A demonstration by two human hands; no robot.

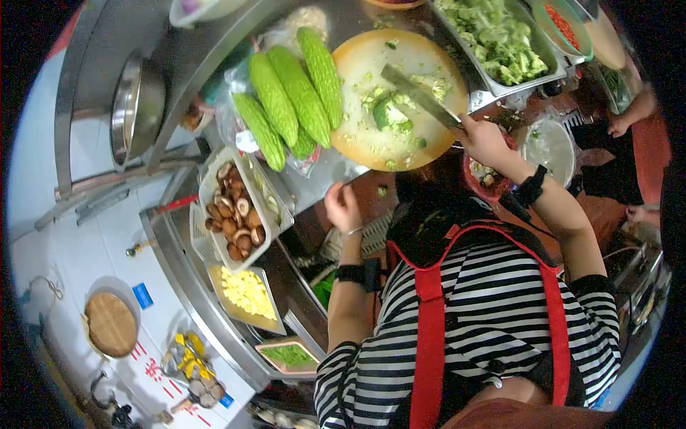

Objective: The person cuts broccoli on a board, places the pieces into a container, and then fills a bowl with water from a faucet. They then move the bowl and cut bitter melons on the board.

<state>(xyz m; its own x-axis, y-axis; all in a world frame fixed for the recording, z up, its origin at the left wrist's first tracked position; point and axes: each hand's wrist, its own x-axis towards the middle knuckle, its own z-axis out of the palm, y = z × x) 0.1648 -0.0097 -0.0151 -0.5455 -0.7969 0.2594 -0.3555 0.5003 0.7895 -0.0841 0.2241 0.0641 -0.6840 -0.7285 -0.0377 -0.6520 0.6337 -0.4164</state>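
Note:
My right hand (493, 148) grips the handle of a cleaver (421, 96), its blade lying across the round cutting board (357, 68). Under and beside the blade are chopped green vegetable pieces (390, 114), with small bits scattered over the board. My left hand (343, 207) is held off the board, near the counter's front edge, its fingers curled in; nothing shows in them. Left of the board several whole bitter melons (289, 96) lie piled on plastic bags, the nearest one touching the board's edge.
A metal tray of cut greens (493, 43) stands at upper right, beside a bowl of chopped red pepper (562, 28). Left are a basket of mushrooms (236, 211) and a tray of yellow cubes (248, 293). A red bucket (486, 177) sits below; another person's hand (618, 126) shows right.

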